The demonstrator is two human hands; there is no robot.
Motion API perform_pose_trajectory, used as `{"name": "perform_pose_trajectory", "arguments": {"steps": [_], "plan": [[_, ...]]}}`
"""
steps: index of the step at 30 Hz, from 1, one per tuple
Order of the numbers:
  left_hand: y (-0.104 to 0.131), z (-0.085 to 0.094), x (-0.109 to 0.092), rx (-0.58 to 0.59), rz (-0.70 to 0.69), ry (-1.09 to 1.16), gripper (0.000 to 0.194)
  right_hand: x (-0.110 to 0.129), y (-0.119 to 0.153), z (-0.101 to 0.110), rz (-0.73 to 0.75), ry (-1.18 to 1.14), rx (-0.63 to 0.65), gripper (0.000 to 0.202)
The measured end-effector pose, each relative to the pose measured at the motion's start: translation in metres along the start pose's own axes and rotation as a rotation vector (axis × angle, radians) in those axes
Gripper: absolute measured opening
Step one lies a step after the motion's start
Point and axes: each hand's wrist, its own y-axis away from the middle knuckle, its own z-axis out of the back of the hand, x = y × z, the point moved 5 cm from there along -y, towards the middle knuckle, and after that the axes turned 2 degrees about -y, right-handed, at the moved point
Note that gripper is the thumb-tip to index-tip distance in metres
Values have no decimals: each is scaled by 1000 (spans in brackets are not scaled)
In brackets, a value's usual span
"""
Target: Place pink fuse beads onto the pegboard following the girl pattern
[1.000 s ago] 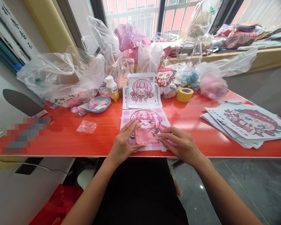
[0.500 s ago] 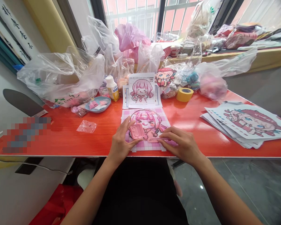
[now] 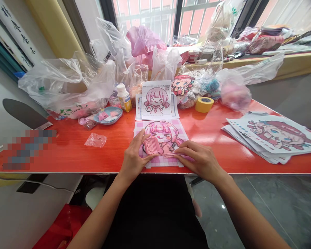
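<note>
The left hand (image 3: 134,152) grips a small pink tray (image 3: 151,145) by its edges over the patterned board (image 3: 161,162), likely to keep its contents within reach of the tweezers (image 3: 174,154) pinched in the right hand (image 3: 200,157). The board lies on the red surface (image 3: 114,157) before the person, a printed chart (image 3: 157,98) just behind it, presumably for easy checking.

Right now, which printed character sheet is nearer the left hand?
The pigtailed-character sheet directly behind the bead board; the red-hatted one tops the paper stack, beyond the right hand.
</note>
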Motion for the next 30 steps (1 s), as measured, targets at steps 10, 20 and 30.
{"name": "perform_pose_trajectory", "arguments": {"steps": [10,20,30], "plan": [[0,0,0,-7,-18,-13,85,0,1,-2,12,6,8,11],[0,0,-1,0,-19,-3,85,0,2,-2,18,23,10,12],[0,0,-1,9,-23,12,87,1,2,1,20,24,-19,10]]}}
